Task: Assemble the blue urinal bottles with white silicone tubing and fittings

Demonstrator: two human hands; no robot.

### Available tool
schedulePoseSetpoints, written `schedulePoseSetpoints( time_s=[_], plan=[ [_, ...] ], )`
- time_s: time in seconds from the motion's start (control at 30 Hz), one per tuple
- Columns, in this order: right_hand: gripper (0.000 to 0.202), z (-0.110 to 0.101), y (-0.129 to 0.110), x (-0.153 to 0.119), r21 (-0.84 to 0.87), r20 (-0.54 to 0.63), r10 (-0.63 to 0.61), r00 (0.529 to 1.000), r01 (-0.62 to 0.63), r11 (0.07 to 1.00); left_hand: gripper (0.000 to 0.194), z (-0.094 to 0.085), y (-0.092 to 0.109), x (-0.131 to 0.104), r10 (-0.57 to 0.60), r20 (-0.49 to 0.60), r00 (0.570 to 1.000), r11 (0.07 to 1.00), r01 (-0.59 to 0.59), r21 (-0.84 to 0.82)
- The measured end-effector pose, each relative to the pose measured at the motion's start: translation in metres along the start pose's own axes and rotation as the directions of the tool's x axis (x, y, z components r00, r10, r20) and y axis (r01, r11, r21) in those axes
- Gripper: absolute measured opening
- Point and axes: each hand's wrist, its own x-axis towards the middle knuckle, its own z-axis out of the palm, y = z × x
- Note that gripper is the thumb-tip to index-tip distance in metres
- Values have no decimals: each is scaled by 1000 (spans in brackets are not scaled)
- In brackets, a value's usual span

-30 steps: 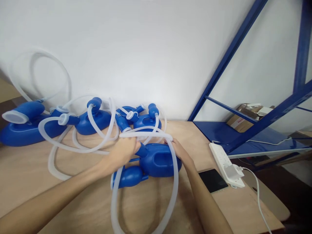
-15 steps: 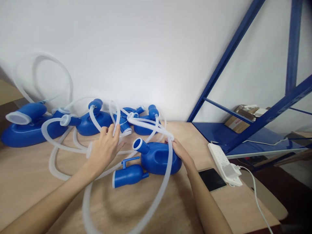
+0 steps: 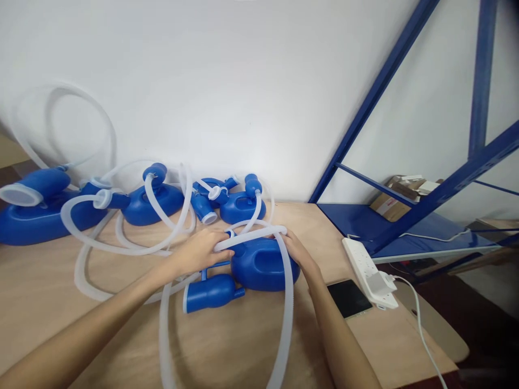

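A blue plastic urinal bottle [image 3: 260, 270] with a moulded handle stands on the wooden table in front of me. My left hand [image 3: 205, 249] is closed on the translucent white hose [image 3: 253, 235], thumb below and fingers above, by the bottle's neck, which it mostly covers. At the bottle's far right, my right hand [image 3: 295, 249] is closed where the hose bends sharply; its fingertips are hidden. From that bend the hose hangs down past the bottle's front. A loose blue cup-shaped funnel [image 3: 211, 294] with a thin handle lies on its side left of the bottle.
Several more blue urinal bottles [image 3: 153, 204] with coiled hoses stand along the white wall. To the right lie a black phone [image 3: 349, 298] and a white power strip [image 3: 368, 273] with a plugged-in charger. Beyond them is a blue metal shelf [image 3: 348, 216] holding a cardboard box [image 3: 389, 208].
My left hand has moved right and down from above the hoses to the bottle's neck, taking hold of the hose there. The right hand has stayed beside the bottle.
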Motion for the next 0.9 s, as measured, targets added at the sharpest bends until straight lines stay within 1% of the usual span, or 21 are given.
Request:
schedulePoseSetpoints(
  time_s=[0.1,0.27,0.4,0.53,0.63,0.73,0.8,0.9],
  plan=[
    [30,0,-1,0,-5,0,-3,1000,3,1000,36,-4,-3,6,27,45,999,997,-23,-79],
    [36,-1,-3,-1,-7,13,-8,1000,8,1000,38,-8,-12,17,46,132,990,981,-20,-194],
    [36,0,-6,-2,-27,5,-18,1000,18,999,37,-8,-19,22,47,154,987,966,-6,-258],
    [36,0,-7,-3,-48,-5,-38,999,37,998,39,-9,-22,24,51,162,986,952,1,-305],
    [36,-1,-6,-3,-57,-6,-47,999,46,997,42,-12,-20,21,60,163,985,937,1,-350],
    [33,-3,-2,-3,-66,-14,-46,999,45,997,44,-16,-17,12,71,199,978,926,10,-378],
    [29,-5,1,-3,-71,-22,-42,999,40,997,43,-20,-16,5,57,217,974,935,24,-353],
    [30,-4,7,-4,-73,-81,-54,995,48,996,39,-26,-14,-5,4,161,987,959,42,-279]
  ],
)
